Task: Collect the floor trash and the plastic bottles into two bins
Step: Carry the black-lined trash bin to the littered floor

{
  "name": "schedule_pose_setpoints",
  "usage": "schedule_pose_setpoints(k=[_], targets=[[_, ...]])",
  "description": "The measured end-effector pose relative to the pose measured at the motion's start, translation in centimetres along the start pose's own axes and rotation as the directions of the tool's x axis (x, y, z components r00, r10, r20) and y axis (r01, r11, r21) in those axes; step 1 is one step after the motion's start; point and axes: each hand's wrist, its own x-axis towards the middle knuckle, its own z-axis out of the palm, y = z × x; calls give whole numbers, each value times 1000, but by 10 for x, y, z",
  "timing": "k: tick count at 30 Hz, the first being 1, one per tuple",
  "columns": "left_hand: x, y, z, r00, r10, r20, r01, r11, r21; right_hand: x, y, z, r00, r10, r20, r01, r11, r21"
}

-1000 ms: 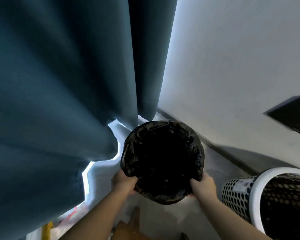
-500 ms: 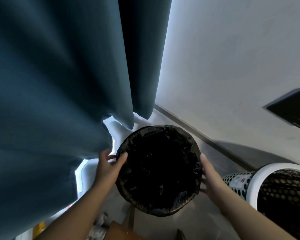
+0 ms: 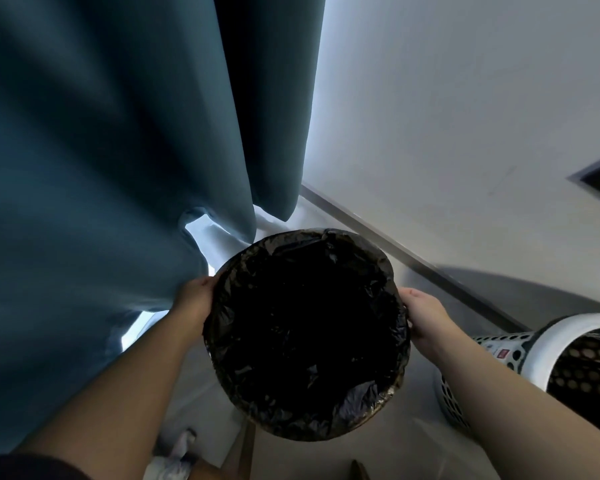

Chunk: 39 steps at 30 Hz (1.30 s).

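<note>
The left hand [image 3: 193, 299] and right hand [image 3: 425, 317] are gripping opposite sides of the lined bin [image 3: 371, 400], holding it between the curtain [image 3: 101, 168] and the white bin [image 3: 541, 344] at right, seemingly positioning it, and next it is likely needing a level set-down

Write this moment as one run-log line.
action: two-handed hold | left hand: holds black-lined bin, left side | right hand: holds its right side | nearby: white bin, blue curtain
</note>
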Motion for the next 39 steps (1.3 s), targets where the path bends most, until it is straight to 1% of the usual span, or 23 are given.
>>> schedule_pose_setpoints(k=[4, 6, 7, 9, 10, 11, 13, 14, 15, 16, 17, 18, 19, 21, 23, 24, 26, 28, 30, 32, 34, 36, 39], targets=[[9, -20, -5, 995, -103, -1, 103, 992, 79, 9, 15, -3, 999, 29, -28, -30, 998, -46], [10, -27, -6, 996, -85, 23, 80, 982, 171, 11, 22, -2, 998, 47, -33, -50, 995, -81], [9, -30, -8, 998, -61, 26, 51, 955, 294, 11, 25, -1, 998, 57, -35, -60, 993, -101], [3, -32, -13, 998, -8, -54, 38, 818, 575, 5, 25, -3, 995, 96, -41, -100, 988, -114], [-2, -31, -18, 992, 47, -119, 46, 736, 675, 2, 25, -5, 991, 120, -51, -125, 987, -100], [-8, -28, -22, 976, 132, -174, 29, 709, 705, -3, 24, -8, 988, 135, -71, -141, 987, -83], [-22, -24, -30, 916, 292, -274, -56, 771, 634, -17, 21, -17, 981, 119, -154, -131, 989, -69], [-30, -21, -33, 899, 316, -303, -104, 826, 554, -25, 20, -21, 975, 102, -196, -116, 991, -64], [-36, -18, -33, 913, 281, -295, -139, 896, 421, -35, 19, -24, 972, 93, -215, -105, 994, -42], [-44, -17, -31, 952, 198, -235, -133, 955, 264, -43, 19, -25, 975, 92, -202, -94, 996, -3], [-51, -18, -29, 985, 96, -141, -77, 988, 133, -51, 22, -25, 981, 91, -169, -88, 996, 24], [-59, -21, -27, 998, -11, -58, 16, 996, 87, -57, 26, -23, 985, 105, -136, -102, 994, 28], [-63, -28, -28, 993, -115, -13, 116, 985, 124, -63, 30, -21, 985, 129, -116, -129, 992, 7], [-76, -45, -32, 955, -296, -10, 292, 933, 210, -69, 44, -18, 968, 233, -99, -234, 972, 0], [-85, -57, -32, 921, -380, 83, 365, 918, 157, -70, 58, -14, 931, 364, -24, -362, 929, 73], [-87, -58, -28, 920, -370, 130, 359, 928, 98, -68, 63, -11, 911, 412, 11, -411, 904, 116], [-85, -59, -20, 941, -305, 145, 304, 952, 29, -64, 70, -3, 887, 461, 28, -459, 874, 159], [-81, -58, -11, 956, -256, 145, 260, 966, -11, -57, 79, 6, 900, 436, 4, -431, 886, 172], [-76, -58, -5, 960, -239, 143, 244, 970, -12, -50, 84, 12, 931, 363, -25, -354, 919, 176], [-68, -61, 0, 965, -237, 110, 236, 972, 19, -46, 88, 13, 946, 321, -47, -313, 940, 136], [-58, -64, 1, 980, -197, 18, 194, 975, 107, -44, 91, 10, 944, 318, -91, -307, 944, 118], [-51, -65, -2, 983, -117, -144, 145, 968, 206, -45, 89, 2, 929, 339, -147, -318, 936, 149], [-57, -60, -14, 927, -85, -366, 174, 960, 219, -51, 82, -9, 913, 317, -257, -283, 945, 162]])
